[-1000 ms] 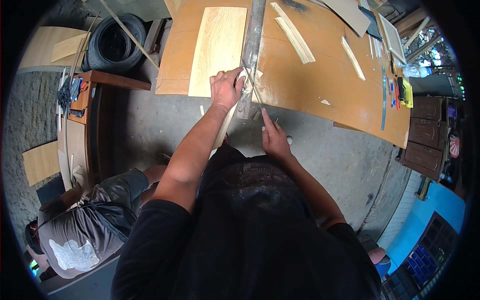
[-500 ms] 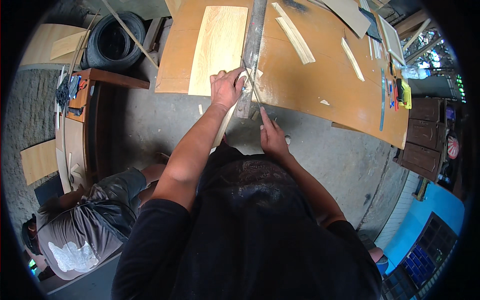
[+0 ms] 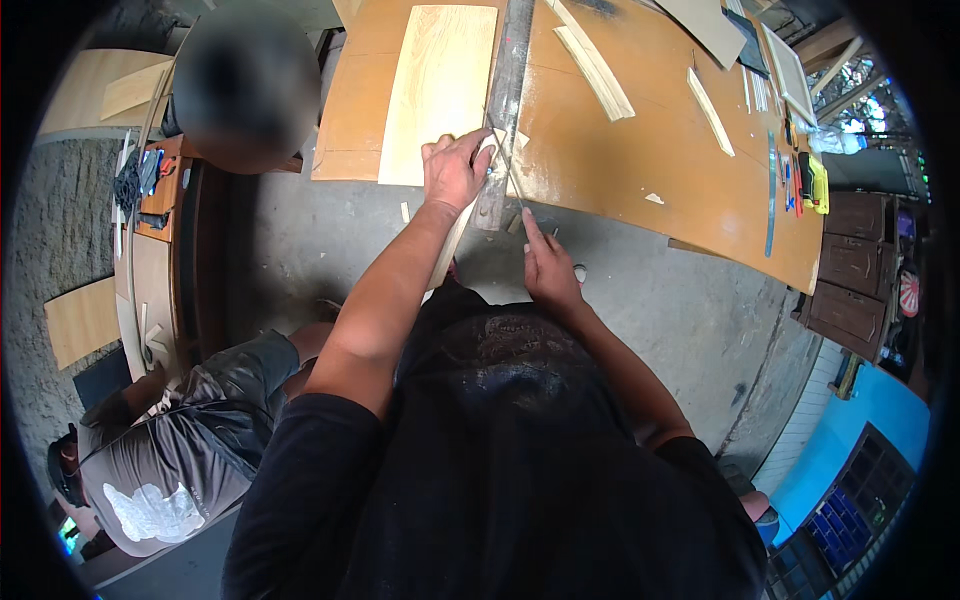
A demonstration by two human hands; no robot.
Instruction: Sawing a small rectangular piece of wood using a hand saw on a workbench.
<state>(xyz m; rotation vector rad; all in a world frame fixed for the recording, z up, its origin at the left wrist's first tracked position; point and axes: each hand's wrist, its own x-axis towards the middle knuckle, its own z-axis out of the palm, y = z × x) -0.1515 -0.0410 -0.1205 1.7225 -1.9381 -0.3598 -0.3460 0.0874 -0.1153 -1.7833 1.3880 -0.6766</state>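
My left hand (image 3: 458, 172) presses on a narrow pale wood strip (image 3: 455, 245), thumb and fingers closed over it at the table's near edge. The strip runs from under that hand back toward my body. In my right hand (image 3: 550, 268), just off the edge, is a thin dark saw (image 3: 507, 165) seen edge-on; its index finger lies along the tool and the handle is hidden. The blade slants forward past my left fingertips, over the end of a long grey bar (image 3: 512, 75) on the table. A wide pale wood board (image 3: 440, 75) lies left of the bar.
Several wood strips (image 3: 595, 75) lie on the brown tabletop (image 3: 660, 150), with a blue ruler (image 3: 770, 200) and a yellow tool (image 3: 819, 185) at its right. A person (image 3: 160, 450) bends low at left, near a brown cabinet (image 3: 180, 190). Offcuts lie on the floor.
A round blurred shape now covers the tyre at upper left. The saw and both hands are almost where they were. At lower left the other person's arm has shifted slightly.
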